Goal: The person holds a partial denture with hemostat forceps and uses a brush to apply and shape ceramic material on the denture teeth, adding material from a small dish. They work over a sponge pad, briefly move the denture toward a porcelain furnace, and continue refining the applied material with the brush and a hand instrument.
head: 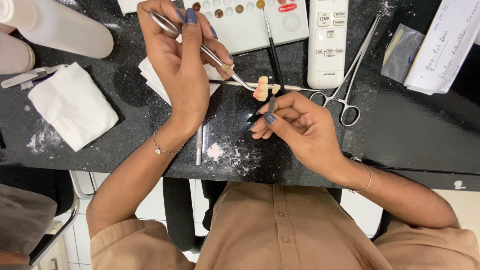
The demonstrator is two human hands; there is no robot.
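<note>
My left hand (177, 70) grips a ring-handled metal forceps (212, 54), thumb and fingers around its handle. The forceps tip clamps a small dental piece (261, 89) of pink base and cream teeth, held just above the black counter (125, 145). My right hand (300, 127) is right below the piece and pinches a thin black-handled brush (273, 57) between fingertips. The brush shaft runs up over the white mixing palette (250, 27). A slim metal instrument (292, 88) lies across the counter behind the piece.
A white remote control (327, 42) and a second forceps (350, 82) lie at the right, with a small plastic bag (400, 47) and papers (445, 45) beyond. Folded tissue (72, 105) and a white bottle (65, 27) sit at left. White powder (225, 152) and a metal tool (199, 145) lie near the front edge.
</note>
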